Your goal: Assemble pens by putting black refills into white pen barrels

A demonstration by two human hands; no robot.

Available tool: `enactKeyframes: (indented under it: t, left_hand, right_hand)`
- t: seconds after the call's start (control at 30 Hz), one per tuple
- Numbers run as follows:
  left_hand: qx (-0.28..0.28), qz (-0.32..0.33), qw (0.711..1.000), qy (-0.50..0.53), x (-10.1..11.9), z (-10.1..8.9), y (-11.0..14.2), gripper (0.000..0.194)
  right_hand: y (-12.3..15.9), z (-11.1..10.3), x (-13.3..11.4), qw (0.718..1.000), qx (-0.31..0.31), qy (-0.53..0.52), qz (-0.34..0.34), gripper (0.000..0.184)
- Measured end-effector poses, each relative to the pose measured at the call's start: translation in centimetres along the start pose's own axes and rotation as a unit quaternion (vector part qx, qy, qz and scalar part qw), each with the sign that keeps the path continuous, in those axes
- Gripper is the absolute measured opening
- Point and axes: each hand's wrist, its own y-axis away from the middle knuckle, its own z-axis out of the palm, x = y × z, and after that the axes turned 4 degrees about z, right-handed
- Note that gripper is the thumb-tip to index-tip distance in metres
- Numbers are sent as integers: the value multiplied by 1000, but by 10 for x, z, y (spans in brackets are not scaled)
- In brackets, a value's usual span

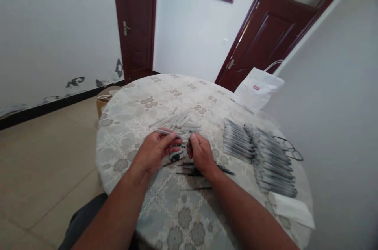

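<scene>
My left hand (161, 145) is closed around a slim white pen barrel (165, 132) that points toward the right. At the barrel's right end, the fingers of my right hand (201, 151) pinch something small and dark, mostly hidden by the thumb. Just beyond both hands lies a loose pile of white pen barrels (180, 119). Under and in front of my right hand, several thin black rods (189, 169) are scattered on the cloth. Small black parts (176, 157) lie between my wrists.
Two bundles of grey-and-black pens (238, 140) (273, 159) lie to the right, with eyeglasses (291, 148) beside them. A white paper bag (258, 88) stands at the far right edge. A folded white sheet (293, 210) lies near right. A patterned cloth (124, 136) covers the round table.
</scene>
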Motion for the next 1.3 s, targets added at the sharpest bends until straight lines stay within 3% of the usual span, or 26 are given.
enactKeyframes:
  t: [0.23,0.4,0.6,0.7,0.83,0.97,1.03,1.1,1.23,1.3]
  left_hand:
    - [27,31,999,-8,0,-3,-4,24]
    - [36,24,999,-24,5,0,-4,24]
    - [52,41,997,-44,3,-4,-6,27]
    - [43,50,997,-39,0,-4,-4,29]
    - [3,56,997,-53,-1,0,0,30]
    - [-45,59,987,-144,-3,2,2,30]
    - [-59,89,965,-240,-7,1,2,30]
    - [-56,146,918,-366,-13,0,0,27]
    - [-60,251,761,-595,-23,3,0,24]
    - [-70,270,704,-653,-23,4,3,24]
  right_hand:
    - [-10,-1,4,994,-15,-88,64,51]
    - [-14,-2,3,970,-59,-184,149,45]
    - [-15,-9,-5,957,-102,-191,191,43]
    - [-14,-19,-10,967,-99,-157,172,41]
    - [-10,-38,-19,989,-125,-50,64,29]
    - [4,-62,-22,987,-147,61,3,22]
    - [12,-77,-17,986,-122,116,-11,21]
    - [21,-93,-8,983,-85,163,-10,21]
    - [35,-120,12,983,-18,183,9,25]
    - [39,-127,20,986,8,168,19,27]
